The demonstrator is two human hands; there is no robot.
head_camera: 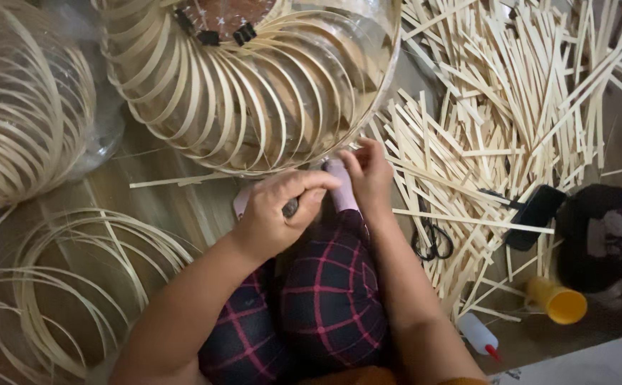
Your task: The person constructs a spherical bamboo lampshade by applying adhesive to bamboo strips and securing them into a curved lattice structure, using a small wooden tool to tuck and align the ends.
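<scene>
At centre frame, above the plaid-clad knees [329, 285], the left hand [272, 217] is clenched around a dark-tipped tool [291, 207]. The right hand [368, 175] pinches the lower rim of the bamboo-strip lampshade frame [254, 85]. Loose bamboo strips [510, 93] lie at right on the floor [154, 192].

Glossy brown floor [147, 203] under soft indoor light.

Wooden floor [161, 196], brown and worn, is carrying a heap of loose bamboo strips [510, 93] spreading across its right side, with black-handled scissors [432, 241] lying at the heap's lower edge. Coiled bamboo hoops [69, 285] are lying flat at lower left. A yellow cup [559, 301] is lying tipped near a small white squeeze bottle [478, 334] with a red tip, lower right.
</scene>
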